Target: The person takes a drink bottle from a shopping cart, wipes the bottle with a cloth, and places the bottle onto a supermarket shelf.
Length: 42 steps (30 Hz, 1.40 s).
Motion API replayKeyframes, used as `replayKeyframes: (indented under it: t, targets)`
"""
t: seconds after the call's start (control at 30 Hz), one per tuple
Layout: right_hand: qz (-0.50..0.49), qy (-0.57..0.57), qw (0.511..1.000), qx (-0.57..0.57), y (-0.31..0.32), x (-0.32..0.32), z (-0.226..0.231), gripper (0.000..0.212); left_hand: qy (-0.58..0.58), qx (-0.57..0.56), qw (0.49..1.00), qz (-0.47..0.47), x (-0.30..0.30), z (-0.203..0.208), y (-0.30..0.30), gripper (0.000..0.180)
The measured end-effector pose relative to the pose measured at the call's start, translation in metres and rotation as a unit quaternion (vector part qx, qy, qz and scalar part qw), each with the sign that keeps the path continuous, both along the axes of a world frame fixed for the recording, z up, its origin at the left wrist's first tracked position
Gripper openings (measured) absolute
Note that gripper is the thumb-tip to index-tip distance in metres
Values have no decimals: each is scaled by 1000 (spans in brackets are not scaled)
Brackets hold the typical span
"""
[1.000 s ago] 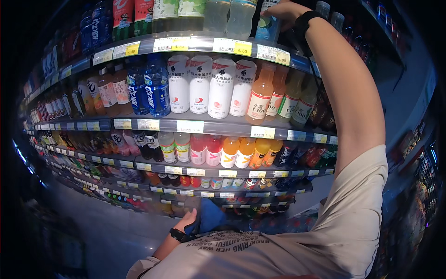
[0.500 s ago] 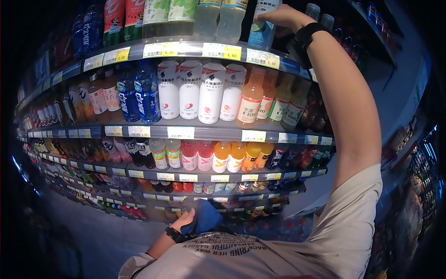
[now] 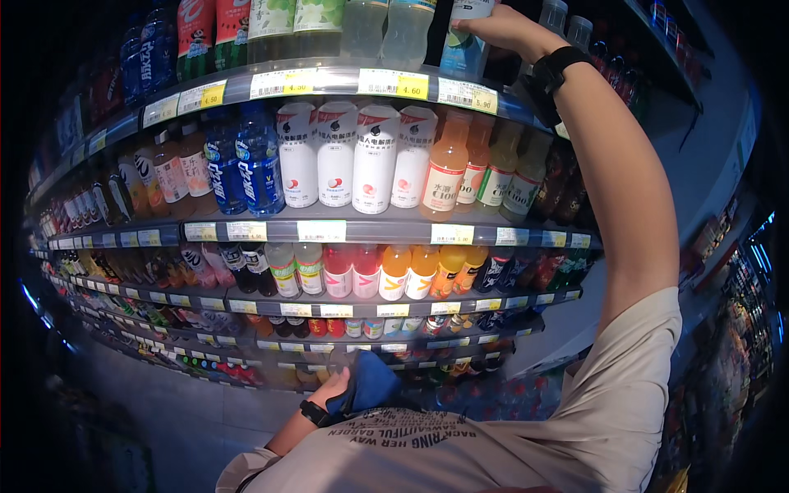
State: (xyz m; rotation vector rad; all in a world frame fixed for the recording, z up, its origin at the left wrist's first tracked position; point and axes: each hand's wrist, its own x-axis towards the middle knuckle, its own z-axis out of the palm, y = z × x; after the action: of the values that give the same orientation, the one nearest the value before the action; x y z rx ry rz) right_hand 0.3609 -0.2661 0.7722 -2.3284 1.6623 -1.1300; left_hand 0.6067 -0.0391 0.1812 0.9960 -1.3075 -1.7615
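Note:
On the top shelf, my right hand point(image 3: 516, 31) is closed round the upper part of a white-and-blue drink carton point(image 3: 465, 54). The carton stands upright behind the shelf edge, and its top is cut off by the picture. Cloudy pale bottles point(image 3: 408, 33) stand just left of it. Low in front of my body, my left hand point(image 3: 334, 386) grips a dark blue, cloth-like thing point(image 3: 371, 380) with a greyish part; its exact kind cannot be made out. Each wrist has a black band.
Shelf edges with price tags point(image 3: 393, 84) curve across in several tiers. White cartons point(image 3: 376, 160), blue bottles point(image 3: 257, 172) and orange-pink bottles point(image 3: 444, 168) fill the second shelf. Small juice bottles point(image 3: 394, 273) line the one below. More bottles point(image 3: 579, 34) stand right of my right hand.
The view has shifted slightly, so the shelves sit a little differently in the picture. My right hand stays on the carton, and my left hand still holds the blue cloth-like thing.

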Motion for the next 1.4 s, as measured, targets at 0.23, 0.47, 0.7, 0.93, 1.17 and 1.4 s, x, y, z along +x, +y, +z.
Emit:
replayKeyframes:
  t: [0.23,0.47,0.7,0.93,1.17,1.4]
  targets:
    - [79,-14,996,-28,35,2,-5,38,-52,23,998,-31,0,3,3,79]
    - [93,-39,995,-23,28,2,-8,35,-20,10,1000,-1,-17,37,10,86]
    - [128,-1,987,-97,-14,-7,-10,57,-11,27,999,13,-16,-8,1,83]
    - [139,1,987,-75,-12,-5,-9,56,-44,41,998,13,-17,32,13,81]
    - [153,36,986,-57,-9,-8,-6,59,-24,54,998,14,-16,12,11,79]
    - [146,41,986,-65,9,-12,-4,52,-92,49,994,41,-16,2,13,75]
